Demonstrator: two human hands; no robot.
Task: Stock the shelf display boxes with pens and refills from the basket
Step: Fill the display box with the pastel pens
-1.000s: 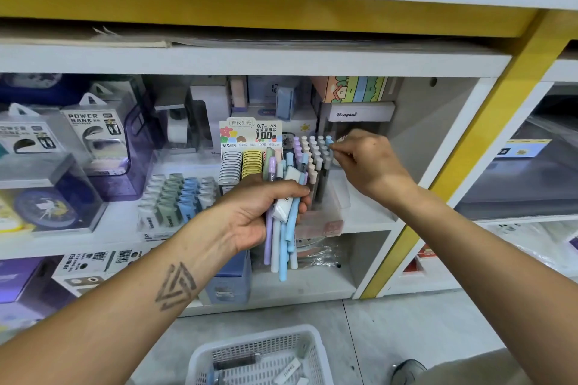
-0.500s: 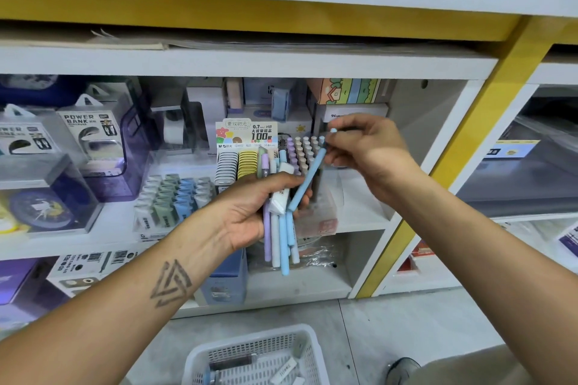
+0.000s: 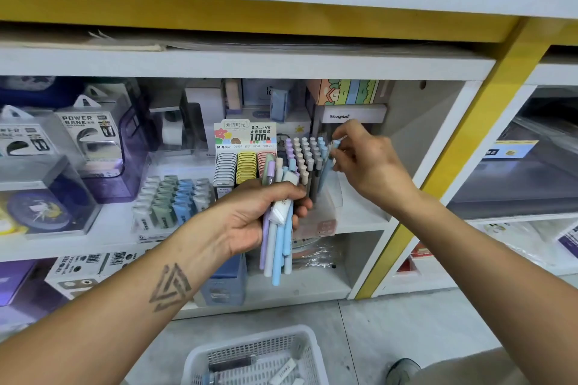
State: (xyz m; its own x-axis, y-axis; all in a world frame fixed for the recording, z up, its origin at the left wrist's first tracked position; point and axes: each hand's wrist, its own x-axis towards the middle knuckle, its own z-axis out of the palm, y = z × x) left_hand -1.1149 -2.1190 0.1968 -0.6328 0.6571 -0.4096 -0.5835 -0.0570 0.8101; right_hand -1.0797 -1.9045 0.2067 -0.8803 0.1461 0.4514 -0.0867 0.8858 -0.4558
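Our right hand [image 3: 369, 162] pinches a blue pen [image 3: 327, 166] into the nearly full display box [image 3: 325, 206] — our left hand [image 3: 250, 216] grips a bundle of pens [image 3: 278, 241], and the basket [image 3: 250, 356] holds more.

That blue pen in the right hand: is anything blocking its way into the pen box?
Nothing visible does. The right hand pinches the blue pen at the right edge of the display box, beside the standing pens.
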